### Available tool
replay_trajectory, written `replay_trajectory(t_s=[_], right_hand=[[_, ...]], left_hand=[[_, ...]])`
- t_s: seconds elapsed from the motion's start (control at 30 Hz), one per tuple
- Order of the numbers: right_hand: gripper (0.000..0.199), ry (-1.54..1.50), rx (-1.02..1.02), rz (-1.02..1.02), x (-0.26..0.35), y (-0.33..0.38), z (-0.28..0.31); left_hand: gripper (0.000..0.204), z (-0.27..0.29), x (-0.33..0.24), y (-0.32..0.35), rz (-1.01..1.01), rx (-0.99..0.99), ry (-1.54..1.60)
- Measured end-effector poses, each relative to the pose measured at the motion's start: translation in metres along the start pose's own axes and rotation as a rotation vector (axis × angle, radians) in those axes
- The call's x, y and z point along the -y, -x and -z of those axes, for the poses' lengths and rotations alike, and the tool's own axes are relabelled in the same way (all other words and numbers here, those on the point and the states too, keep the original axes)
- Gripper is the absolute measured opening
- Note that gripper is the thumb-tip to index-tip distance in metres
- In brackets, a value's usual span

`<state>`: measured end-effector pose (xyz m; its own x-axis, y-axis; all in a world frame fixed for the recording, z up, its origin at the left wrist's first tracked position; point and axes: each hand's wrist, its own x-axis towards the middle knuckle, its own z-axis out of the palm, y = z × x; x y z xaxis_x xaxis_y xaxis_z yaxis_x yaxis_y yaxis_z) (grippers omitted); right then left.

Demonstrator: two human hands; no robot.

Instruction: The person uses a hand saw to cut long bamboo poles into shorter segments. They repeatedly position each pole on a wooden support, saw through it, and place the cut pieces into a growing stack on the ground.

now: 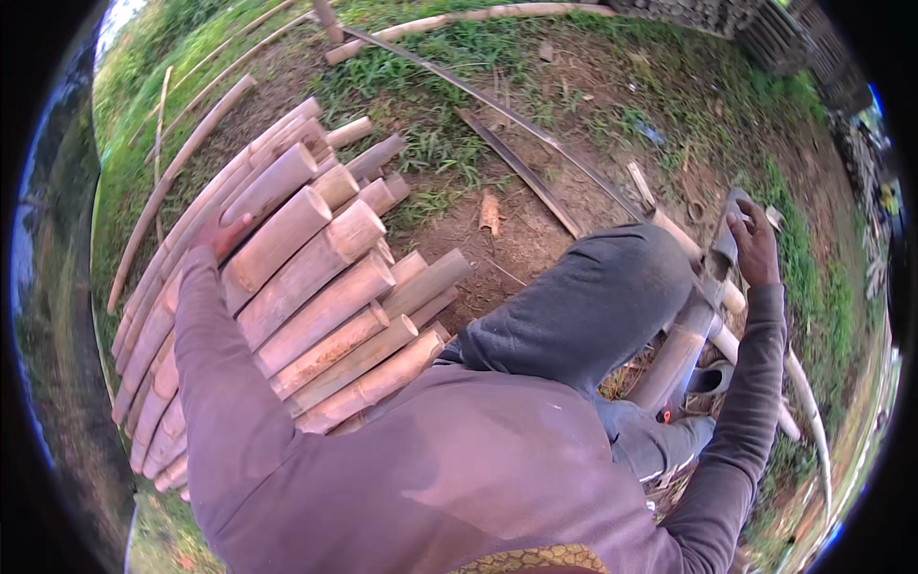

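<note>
My left hand (222,235) is at the upper side of a big stack of cut bamboo poles (296,234). Its fingers press round one thick pole (273,189) near that pole's cut end. Over on the right, my right hand (755,245) is closed at a short grey bamboo piece (726,245), thumb and fingers against its edge. Below this piece, a thick bamboo length (676,352) slants down beside my bent knee (626,277), over thinner crossing poles. My palm hides part of the right-hand grip.
A long narrow metal-looking bar (478,96) and a dark flat strip (521,172) lie on the ground ahead. A brown bamboo scrap (490,212) sits on bare soil. Long thin poles (182,191) lie at the far left. Stacked dark material (813,48) stands at the far right.
</note>
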<state>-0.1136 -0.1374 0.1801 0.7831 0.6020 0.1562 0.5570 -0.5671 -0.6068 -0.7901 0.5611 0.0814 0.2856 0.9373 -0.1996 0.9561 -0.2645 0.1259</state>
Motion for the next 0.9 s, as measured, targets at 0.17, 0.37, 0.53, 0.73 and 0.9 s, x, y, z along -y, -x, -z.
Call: replay_trajectory(t_s=[0.17,0.37,0.53,0.73,0.9], right_hand=[[0.045,-0.095,-0.448,-0.835,-0.221,0.194,0.048],[0.044,-0.015,-0.520,-1.215,-0.290,0.384,-0.045],[0.053,0.138,-0.330,-1.374,-0.254,0.340,-0.113],[0.072,0.163,-0.157,-1.462,-0.243,0.311,-0.103],[0.045,0.053,-0.233,-1.477,-0.266,0.329,-0.086]], left_hand=[[0.068,-0.005,0.087,-0.084,-0.190,0.504,0.210],[0.052,0.015,-0.042,-0.144,-0.254,0.227,0.177],[0.050,0.011,-0.326,-0.105,-0.703,-0.022,-0.042],[0.057,-0.071,-0.728,0.191,-1.599,0.233,-0.182],[0.057,-0.210,-0.920,0.434,-2.124,0.204,-0.466]])
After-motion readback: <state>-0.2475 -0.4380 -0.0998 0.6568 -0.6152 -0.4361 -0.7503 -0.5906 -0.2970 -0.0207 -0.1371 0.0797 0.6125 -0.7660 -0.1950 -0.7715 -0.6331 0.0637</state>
